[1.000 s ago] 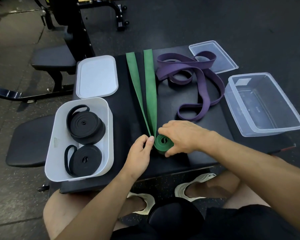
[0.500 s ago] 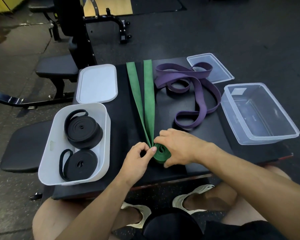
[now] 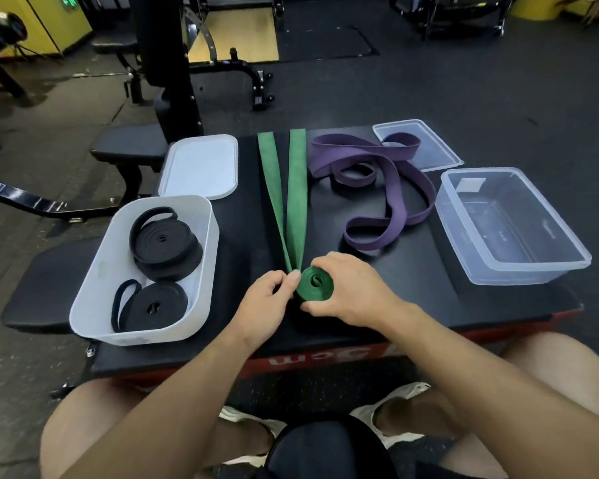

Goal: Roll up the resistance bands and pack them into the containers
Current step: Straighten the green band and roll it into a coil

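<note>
A green resistance band (image 3: 296, 188) lies stretched away from me across the black padded box, its near end wound into a small coil (image 3: 314, 284). My right hand (image 3: 348, 290) grips that coil from the right side. My left hand (image 3: 265, 302) pinches the band where the flat strip meets the coil. A purple band (image 3: 391, 188) lies loose and tangled at the back right. The white container (image 3: 94, 288) on the left holds two rolled black bands (image 3: 165, 245). An empty clear container (image 3: 512, 226) stands on the right.
A white lid (image 3: 199, 165) lies behind the white container, and a clear lid (image 3: 426, 146) sits partly under the purple band. Gym benches and a black machine frame (image 3: 166, 63) stand at the back left. My knees and shoes are below the box edge.
The coil has been turned on and is a little bigger. My right hand has shifted aside, so the coil's top now shows. The camera tilted up.
</note>
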